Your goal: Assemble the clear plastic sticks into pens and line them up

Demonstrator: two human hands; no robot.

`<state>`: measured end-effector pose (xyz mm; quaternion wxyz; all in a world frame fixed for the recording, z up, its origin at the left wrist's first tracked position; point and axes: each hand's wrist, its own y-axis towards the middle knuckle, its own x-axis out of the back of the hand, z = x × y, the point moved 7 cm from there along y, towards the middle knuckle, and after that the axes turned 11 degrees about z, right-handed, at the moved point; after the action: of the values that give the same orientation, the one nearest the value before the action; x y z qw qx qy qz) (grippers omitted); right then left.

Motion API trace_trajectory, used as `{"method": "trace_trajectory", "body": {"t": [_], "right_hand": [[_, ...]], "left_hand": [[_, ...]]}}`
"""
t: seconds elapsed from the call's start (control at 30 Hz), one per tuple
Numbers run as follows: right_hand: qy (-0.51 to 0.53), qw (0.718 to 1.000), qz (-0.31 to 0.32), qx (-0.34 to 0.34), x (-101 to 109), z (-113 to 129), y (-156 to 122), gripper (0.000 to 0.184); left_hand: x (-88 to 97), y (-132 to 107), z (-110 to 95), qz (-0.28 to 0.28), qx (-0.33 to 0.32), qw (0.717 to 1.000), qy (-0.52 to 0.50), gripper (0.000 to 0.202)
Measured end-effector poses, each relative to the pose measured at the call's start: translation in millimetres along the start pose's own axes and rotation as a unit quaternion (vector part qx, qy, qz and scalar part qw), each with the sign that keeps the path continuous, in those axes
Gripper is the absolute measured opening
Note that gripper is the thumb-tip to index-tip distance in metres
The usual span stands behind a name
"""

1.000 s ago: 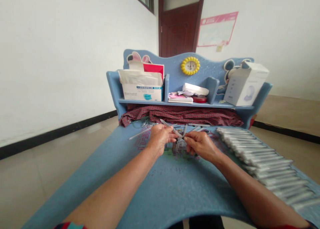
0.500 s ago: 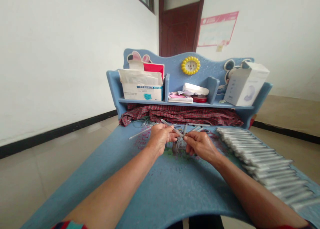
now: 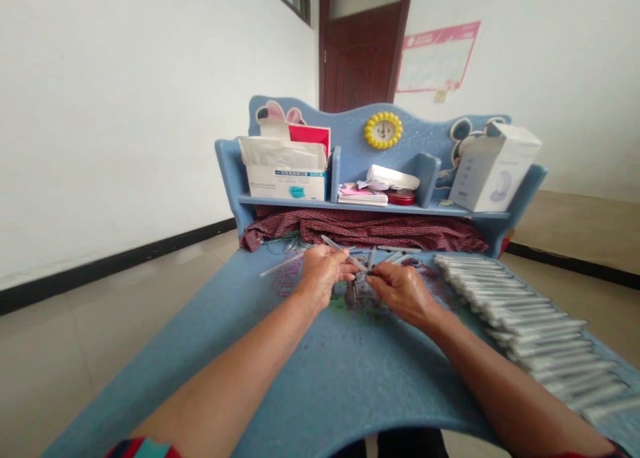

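Observation:
My left hand (image 3: 321, 275) is closed round a slim, pale, pen-like tube (image 3: 332, 245) above the middle of the blue desk (image 3: 310, 371). The tube slants down to the right, its upper end sticking out past my left thumb. At its lower end my right hand (image 3: 403, 290) is pinched, with a small dark bit showing at the fingertips. Just behind my hands several similar tubes (image 3: 395, 257) lie loose. Another thin clear tube (image 3: 280, 266) rests left of my left hand.
Many pale pen-like tubes (image 3: 530, 331) lie in a long row down the desk's right side. Checked cloth (image 3: 365, 230) is bunched under the shelf (image 3: 300, 203). On the shelf stand a mask box (image 3: 285, 185), papers (image 3: 363, 197) and a white box (image 3: 493, 171).
The fingers of my right hand have shifted slightly at the tube's lower end, and a dark bit now shows there. My left hand keeps its hold, nearly still.

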<state>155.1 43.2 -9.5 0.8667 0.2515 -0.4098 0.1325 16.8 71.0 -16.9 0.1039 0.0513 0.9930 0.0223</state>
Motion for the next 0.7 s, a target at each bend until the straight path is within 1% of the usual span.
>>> {"method": "trace_trajectory", "body": {"t": [0.07,0.1,0.17,0.23,0.27,0.3,0.33,0.43,0.5,0.57,0.63,0.7], "right_hand": [[-0.022,1.000,0.000,0.013,1,4,-1,0.029],[-0.003,1.000,0.015,0.006,-1,4,-1,0.032],[0.091,0.993,0.072,-0.035,-10,-2,0,0.036],[0.203,0.967,0.130,-0.089,-21,-9,0,0.039],[0.242,0.953,0.146,-0.108,-24,-11,0,0.040],[0.265,0.945,0.151,-0.116,-25,-12,-1,0.042],[0.270,0.945,0.146,-0.115,-24,-13,0,0.042],[0.240,0.963,0.094,-0.085,-16,-11,1,0.033],[0.204,0.975,0.052,-0.065,-10,-9,0,0.026],[0.157,0.987,0.025,-0.039,-5,-5,0,0.021],[0.111,0.993,0.023,-0.019,-4,-1,-1,0.028],[0.094,0.994,0.048,-0.014,-6,-1,-1,0.039]], "left_hand": [[-0.2,0,0,0.002,-0.001,1.000,0.002,0.009],[-0.2,0,0,0.003,-0.002,1.000,0.001,0.009],[-0.5,0,0,0.010,-0.006,1.000,-0.001,0.010],[-1.0,1,-1,0.018,-0.008,1.000,-0.005,0.011],[-1.1,1,-1,0.021,-0.009,1.000,-0.006,0.012],[-1.0,1,-1,0.022,-0.010,1.000,-0.007,0.012],[-0.8,1,-2,0.022,-0.010,1.000,-0.007,0.012],[0.3,1,-3,0.015,-0.011,1.000,-0.007,0.012],[0.8,1,-3,0.010,-0.011,1.000,-0.005,0.011],[0.7,1,-3,0.009,-0.010,1.000,-0.001,0.011],[0.7,1,-3,0.009,-0.010,1.000,-0.001,0.012],[0.9,1,-2,0.009,-0.012,1.000,-0.001,0.012]]}}
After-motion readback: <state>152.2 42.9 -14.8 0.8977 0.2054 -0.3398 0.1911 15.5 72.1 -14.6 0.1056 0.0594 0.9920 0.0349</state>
